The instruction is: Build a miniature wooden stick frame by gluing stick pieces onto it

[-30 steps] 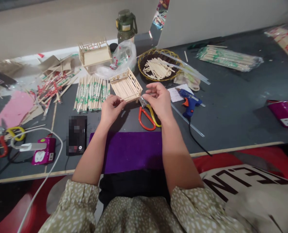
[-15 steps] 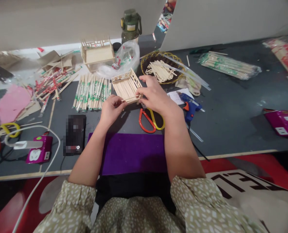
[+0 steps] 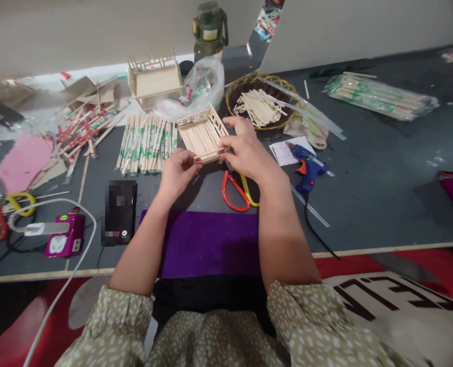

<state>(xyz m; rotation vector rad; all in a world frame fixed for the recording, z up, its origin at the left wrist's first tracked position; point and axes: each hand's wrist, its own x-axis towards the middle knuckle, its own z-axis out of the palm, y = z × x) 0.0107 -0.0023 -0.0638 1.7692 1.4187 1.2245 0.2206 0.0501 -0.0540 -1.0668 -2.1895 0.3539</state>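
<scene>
A small tray-like model of wooden sticks (image 3: 200,136), with a slatted floor and railings at its back and right side, stands in front of me. My left hand (image 3: 177,171) is closed in a pinch at its front left corner. My right hand (image 3: 245,153) is closed at the front right corner, with the index finger raised beside the right railing. Between both hands a thin wooden stick (image 3: 210,154) runs along the front edge; whether it is fixed there I cannot tell. Red-and-yellow-handled scissors (image 3: 236,192) lie just below, partly hidden by my right hand.
Left of the model lie wrapped chopsticks (image 3: 145,145). Behind stand a larger stick model (image 3: 155,84), a plastic bag (image 3: 207,84) and a basket (image 3: 230,104) of cut sticks. A blue glue gun (image 3: 308,171) lies to the right, a phone (image 3: 120,211) left, a purple cloth (image 3: 209,244) in front.
The camera view has shifted slightly, so the table's things sit a little differently in frame. Both hands stay at the model's front edge, with barely any movement of the fingers.
</scene>
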